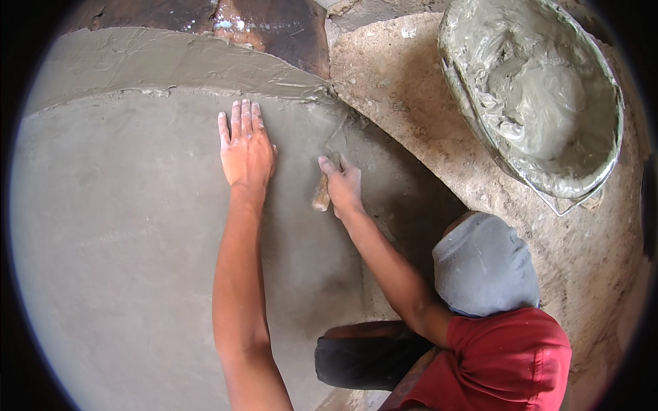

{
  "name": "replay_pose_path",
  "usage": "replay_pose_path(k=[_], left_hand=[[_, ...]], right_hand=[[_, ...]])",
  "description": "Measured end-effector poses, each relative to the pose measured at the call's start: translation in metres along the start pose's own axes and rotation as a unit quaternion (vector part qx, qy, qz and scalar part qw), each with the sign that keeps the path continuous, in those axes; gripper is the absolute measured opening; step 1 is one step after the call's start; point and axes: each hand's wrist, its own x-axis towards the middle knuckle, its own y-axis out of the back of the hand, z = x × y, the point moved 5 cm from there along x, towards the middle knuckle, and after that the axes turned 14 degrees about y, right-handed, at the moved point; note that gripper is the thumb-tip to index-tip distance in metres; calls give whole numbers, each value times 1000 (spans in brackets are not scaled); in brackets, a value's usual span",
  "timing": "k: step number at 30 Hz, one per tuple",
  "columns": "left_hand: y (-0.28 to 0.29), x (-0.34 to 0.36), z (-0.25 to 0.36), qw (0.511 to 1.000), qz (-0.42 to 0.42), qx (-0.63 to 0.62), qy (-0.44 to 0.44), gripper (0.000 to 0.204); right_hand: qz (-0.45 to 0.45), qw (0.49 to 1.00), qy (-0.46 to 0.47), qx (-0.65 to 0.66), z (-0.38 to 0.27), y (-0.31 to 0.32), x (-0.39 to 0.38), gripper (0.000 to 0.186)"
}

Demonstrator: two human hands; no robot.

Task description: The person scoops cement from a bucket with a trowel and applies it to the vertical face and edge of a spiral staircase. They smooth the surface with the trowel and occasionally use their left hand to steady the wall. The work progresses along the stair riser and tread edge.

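My left hand (247, 149) lies flat, fingers stretched upward and slightly apart, against a smooth grey cement-plastered surface (137, 226). Pale cement dust coats its fingertips. It holds nothing, and just above it runs a rough ridge (171, 91) where a band of thicker wet plaster begins. To its right, a co-worker's hand (345, 183) grips the wooden handle (321, 194) of a tool that looks like a trowel; its blade is hard to make out against the grey. My right hand is out of sight.
The co-worker, in a grey cap (486, 266) and red shirt (514, 363), crouches at the lower right. A large bucket (473, 113) of wet cement (548, 96) with a wire handle stands at the upper right on rough, sandy ground (391, 75). Brown, stained panels (274, 31) border the plaster above.
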Motion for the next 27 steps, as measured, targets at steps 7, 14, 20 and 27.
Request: replay_pose_path(k=[7,14,20,27], left_hand=[[-2,1,0,1000,-6,2,3,78],[-3,3,5,1000,-2,-12,4,78],[-4,2,5,1000,-1,-8,3,78],[-6,2,6,999,-4,36,-4,78]], right_hand=[[90,988,-60,-108,59,41,7,59],[105,989,-97,26,86,64,-10,59],[81,993,-75,36,111,84,5,37],[48,996,-64,34,124,99,10,25]])
